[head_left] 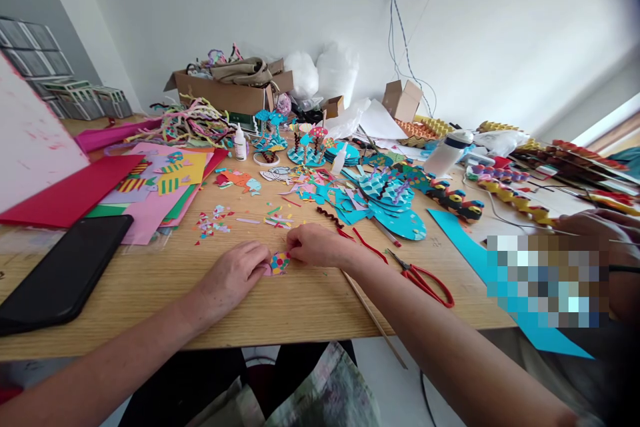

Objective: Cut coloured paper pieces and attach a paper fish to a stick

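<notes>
A small pink paper cutout [280,263] covered in coloured dots lies low over the table between my two hands. My left hand [245,268] is closed on its left edge, the fingers curled and the tips partly hidden. At its right edge my right hand [311,246] pinches it between thumb and fingers. Beyond the hands are paper scraps [215,223] and thin paper strips [278,217]. A brown wavy strip [330,219] lies just past my right hand. Red-handled scissors [425,278] rest to the right of my right forearm, their blades pointing away from me.
A black phone [65,267] and stacked coloured paper [145,213] lie at left. Glue bottles [241,145], blue paper shapes [395,213] and a cardboard box [225,93] stand farther back. A thin stick [375,320] overhangs the front edge. Another person's hand [595,223] is at right.
</notes>
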Motion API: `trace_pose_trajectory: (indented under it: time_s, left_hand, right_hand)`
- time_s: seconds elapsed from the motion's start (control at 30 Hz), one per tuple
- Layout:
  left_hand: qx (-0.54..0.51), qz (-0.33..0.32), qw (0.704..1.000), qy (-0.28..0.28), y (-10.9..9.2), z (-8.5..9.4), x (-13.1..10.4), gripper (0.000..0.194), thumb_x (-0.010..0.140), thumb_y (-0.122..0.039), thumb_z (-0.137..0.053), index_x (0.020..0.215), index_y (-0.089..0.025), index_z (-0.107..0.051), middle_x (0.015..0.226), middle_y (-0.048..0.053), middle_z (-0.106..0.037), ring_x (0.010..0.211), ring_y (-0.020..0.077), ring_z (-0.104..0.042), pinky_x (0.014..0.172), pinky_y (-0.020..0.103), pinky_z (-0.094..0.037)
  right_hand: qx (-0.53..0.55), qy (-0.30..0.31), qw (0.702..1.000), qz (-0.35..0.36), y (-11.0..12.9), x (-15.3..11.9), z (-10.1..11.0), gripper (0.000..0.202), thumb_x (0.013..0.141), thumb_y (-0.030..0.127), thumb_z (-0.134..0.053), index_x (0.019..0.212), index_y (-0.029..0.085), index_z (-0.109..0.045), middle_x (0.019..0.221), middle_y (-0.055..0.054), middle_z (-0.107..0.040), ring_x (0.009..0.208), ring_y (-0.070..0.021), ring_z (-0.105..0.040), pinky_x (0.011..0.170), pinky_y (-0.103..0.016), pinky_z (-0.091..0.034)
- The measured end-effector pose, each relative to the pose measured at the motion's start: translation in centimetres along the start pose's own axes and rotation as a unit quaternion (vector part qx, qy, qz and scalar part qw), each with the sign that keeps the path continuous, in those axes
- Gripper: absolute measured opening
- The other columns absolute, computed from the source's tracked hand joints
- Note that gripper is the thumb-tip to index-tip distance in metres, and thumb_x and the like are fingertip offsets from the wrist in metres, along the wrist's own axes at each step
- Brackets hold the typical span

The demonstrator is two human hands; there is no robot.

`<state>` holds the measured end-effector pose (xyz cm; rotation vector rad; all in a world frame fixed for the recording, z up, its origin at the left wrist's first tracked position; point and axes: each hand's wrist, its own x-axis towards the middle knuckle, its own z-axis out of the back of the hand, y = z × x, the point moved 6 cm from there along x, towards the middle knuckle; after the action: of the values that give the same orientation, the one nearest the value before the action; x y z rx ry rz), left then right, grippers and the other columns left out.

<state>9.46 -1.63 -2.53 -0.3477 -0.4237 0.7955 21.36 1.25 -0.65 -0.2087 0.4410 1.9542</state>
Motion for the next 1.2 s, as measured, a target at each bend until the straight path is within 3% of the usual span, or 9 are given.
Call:
trace_pose_trajectory:
  time_s: [0.63, 1.2]
  left_hand:
    - [0.003, 0.008, 1.0, 0.016, -0.18, 0.04, 0.09, 0.012, 0.08, -0.014, -0.041, 0.073, -0.017, -0.052, 0.076, 0.003, -0.055, 0.075, 0.0172, -0.051, 0.068, 0.028, -0.04]
    - [-0.012, 0.001, 1.0, -0.001, 0.09, 0.03, -0.03, 0.013, 0.079, -0.015, -0.041, 0.073, -0.018, -0.052, 0.075, 0.003, -0.056, 0.074, 0.0169, -0.052, 0.067, 0.028, -0.04]
  right_hand:
    - [-0.025, -0.011, 1.0, 0.006, 0.4, -0.09, -0.08, 0.018, 0.076, 0.022, -0.048, 0.087, 0.019, -0.062, 0.086, -0.005, -0.064, 0.075, -0.0156, -0.056, 0.053, -0.021, -0.03]
    - [-0.024, -0.021, 0.999, -0.021, 0.69, 0.19, 0.06, 0.02, 0.071, 0.02, -0.05, 0.086, 0.016, -0.063, 0.088, -0.009, -0.066, 0.079, -0.0197, -0.058, 0.054, -0.022, -0.034]
